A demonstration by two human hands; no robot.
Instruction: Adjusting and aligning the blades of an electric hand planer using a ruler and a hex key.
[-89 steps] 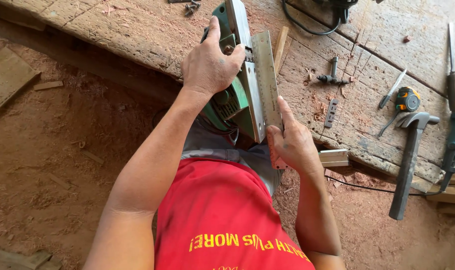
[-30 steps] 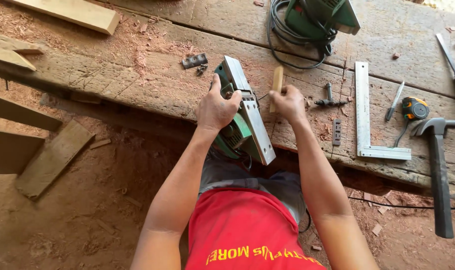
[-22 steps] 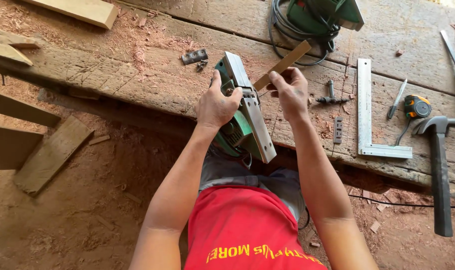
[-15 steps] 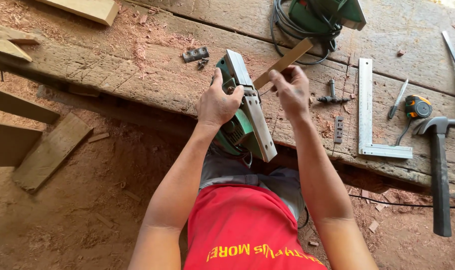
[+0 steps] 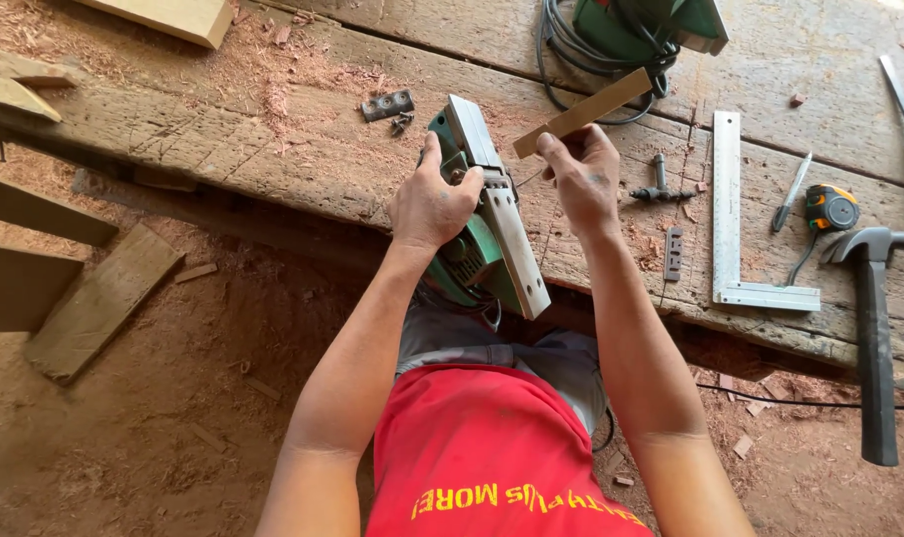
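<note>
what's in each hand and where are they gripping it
The left hand grips the green power planer around its upper body. The right hand pinches the thin wooden strip at its lower end.

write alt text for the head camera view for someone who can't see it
Seen from above, a person's left hand grips a green electric planer turned on its side at a worn wooden workbench, while the right hand holds a thin wooden strip above it. A steel square, tape measure and hammer lie to the right.
</note>
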